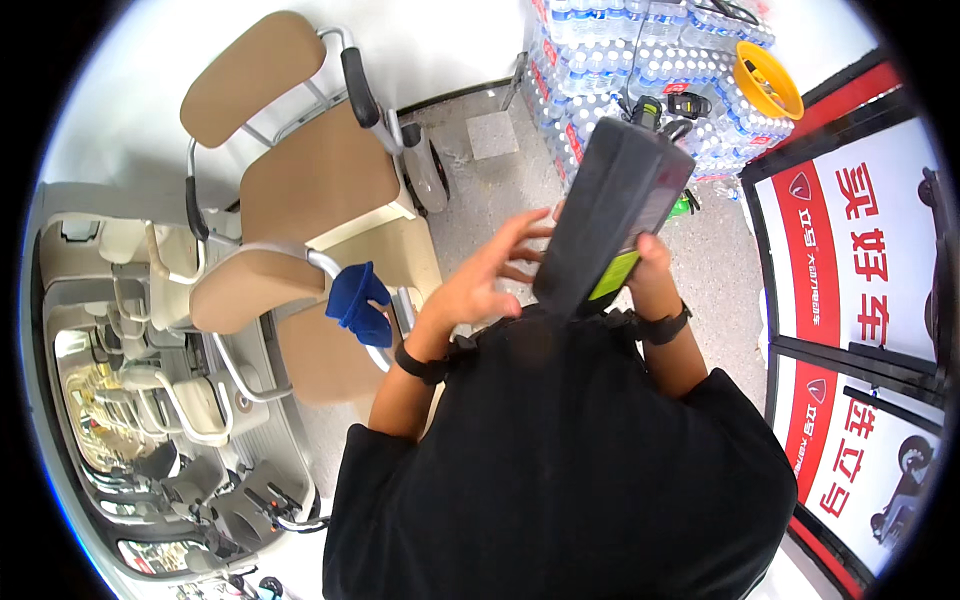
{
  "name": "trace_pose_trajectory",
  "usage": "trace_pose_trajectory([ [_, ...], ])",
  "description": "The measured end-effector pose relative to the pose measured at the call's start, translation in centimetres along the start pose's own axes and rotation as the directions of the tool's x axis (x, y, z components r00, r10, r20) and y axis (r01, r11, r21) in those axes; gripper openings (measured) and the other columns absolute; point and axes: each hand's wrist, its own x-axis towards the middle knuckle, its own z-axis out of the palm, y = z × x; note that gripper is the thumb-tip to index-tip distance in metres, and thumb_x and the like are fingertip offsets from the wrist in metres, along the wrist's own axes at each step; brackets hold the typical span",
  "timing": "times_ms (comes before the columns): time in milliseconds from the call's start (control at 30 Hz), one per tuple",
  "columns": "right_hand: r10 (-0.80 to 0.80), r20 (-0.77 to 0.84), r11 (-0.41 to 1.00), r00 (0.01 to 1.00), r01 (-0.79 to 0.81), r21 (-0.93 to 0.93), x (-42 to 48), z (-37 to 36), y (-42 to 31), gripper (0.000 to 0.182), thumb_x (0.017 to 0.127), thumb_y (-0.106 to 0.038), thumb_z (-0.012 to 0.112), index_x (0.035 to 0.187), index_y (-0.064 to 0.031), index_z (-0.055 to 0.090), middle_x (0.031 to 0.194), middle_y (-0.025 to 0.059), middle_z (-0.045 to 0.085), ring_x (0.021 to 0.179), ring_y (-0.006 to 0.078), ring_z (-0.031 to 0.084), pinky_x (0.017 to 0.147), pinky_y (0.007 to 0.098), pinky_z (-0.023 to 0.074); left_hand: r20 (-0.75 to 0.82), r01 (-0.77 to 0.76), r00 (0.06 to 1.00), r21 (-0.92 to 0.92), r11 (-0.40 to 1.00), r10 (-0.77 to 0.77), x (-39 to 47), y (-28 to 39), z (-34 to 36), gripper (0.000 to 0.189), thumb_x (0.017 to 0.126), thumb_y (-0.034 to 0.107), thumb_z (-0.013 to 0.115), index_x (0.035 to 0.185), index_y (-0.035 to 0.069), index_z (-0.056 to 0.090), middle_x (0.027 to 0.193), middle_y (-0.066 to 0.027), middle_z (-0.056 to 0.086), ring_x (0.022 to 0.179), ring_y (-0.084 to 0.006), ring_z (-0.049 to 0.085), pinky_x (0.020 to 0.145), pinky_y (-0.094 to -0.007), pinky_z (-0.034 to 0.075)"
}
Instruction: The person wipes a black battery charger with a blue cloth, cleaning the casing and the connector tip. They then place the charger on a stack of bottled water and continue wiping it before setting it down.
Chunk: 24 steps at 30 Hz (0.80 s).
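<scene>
A black rectangular case, perhaps a battery or charger (611,210), is held tilted in front of my chest. It has a lime-green label on its lower right side and a black handle or cable at its upper end. My right hand (651,274) grips it from the right, the thumb on its side face. My left hand (484,281) is at its left side, fingers spread; whether the fingertips touch the case cannot be told. Black straps circle both wrists.
Shrink-wrapped water bottles (600,67) are stacked ahead, with a yellow basin (769,81) and black devices (686,105) on them. Brown-padded seats (319,165) stand at left, a blue cloth item (361,304) on one armrest. Framed posters (825,255) line the right.
</scene>
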Motion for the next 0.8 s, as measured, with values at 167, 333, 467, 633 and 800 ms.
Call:
trace_pose_trajectory([
  [167, -0.020, 0.118, 0.933, 0.993, 0.061, -0.355, -0.6, 3.7, -2.5, 0.080, 0.081, -0.044, 0.074, 0.137, 0.0041, 0.044, 0.129, 0.0124, 0.056, 0.120, 0.0215, 0.053, 0.102, 0.0362, 0.0408, 0.210, 0.216, 0.957, -0.068, 0.974, -0.198, 1.5, 1.7, 1.4, 0.103, 0.070, 0.043, 0.087, 0.146, -0.002, 0.034, 0.141, -0.0113, 0.048, 0.126, -0.0190, 0.046, 0.105, -0.0346, 0.038],
  [333, -0.172, 0.127, 0.854, 0.977, 0.212, -0.476, -1.2, 3.9, -4.6, 0.077, 0.083, -0.047, 0.072, 0.133, 0.0053, 0.045, 0.123, 0.0130, 0.058, 0.115, 0.0232, 0.054, 0.099, 0.0364, 0.0416, 0.295, 0.303, 0.914, -0.043, 0.952, -0.278, 3.1, 3.0, 2.6, 0.082, 0.066, 0.018, 0.091, 0.134, -0.003, 0.050, 0.129, -0.0086, 0.058, 0.120, -0.0174, 0.050, 0.104, -0.0336, 0.039],
  [467, -0.253, 0.146, 0.692, 0.957, 0.284, -0.664, -1.5, 3.4, -7.7, 0.063, 0.079, -0.043, 0.077, 0.117, 0.0039, 0.059, 0.114, 0.0175, 0.064, 0.108, 0.0261, 0.060, 0.094, 0.0378, 0.0444, 0.278, 0.248, 0.927, 0.054, 0.967, -0.253, 4.3, 4.4, 3.7, 0.089, 0.063, 0.014, 0.092, 0.138, -0.002, 0.046, 0.131, -0.0084, 0.056, 0.122, -0.0176, 0.048, 0.104, -0.0345, 0.038],
  [633, -0.607, 0.295, 0.003, 0.738, 0.374, -0.928, -5.4, 2.7, -13.4, 0.045, 0.070, -0.037, 0.086, 0.095, -0.0038, 0.069, 0.080, 0.0113, 0.065, 0.079, 0.0285, 0.067, 0.068, 0.0386, 0.0496, 0.099, -0.038, 0.995, 0.361, 0.932, 0.002, 6.4, 7.2, 5.5, 0.099, 0.060, 0.018, 0.090, 0.144, 0.000, 0.040, 0.135, -0.0141, 0.050, 0.124, -0.0275, 0.049, 0.105, -0.0372, 0.038],
  [800, -0.969, 0.148, -0.021, 0.197, 0.531, -0.847, -4.1, 1.7, -16.1, 0.070, 0.088, -0.058, 0.060, 0.129, -0.0024, 0.051, 0.102, 0.0171, 0.060, 0.093, 0.0282, 0.062, 0.081, 0.0397, 0.0465, 0.137, -0.262, 0.964, 0.610, 0.748, 0.226, 10.0, 10.0, 8.1, 0.096, 0.056, 0.010, 0.088, 0.141, 0.002, 0.046, 0.128, -0.0172, 0.048, 0.116, -0.0348, 0.051, 0.100, -0.0392, 0.042],
])
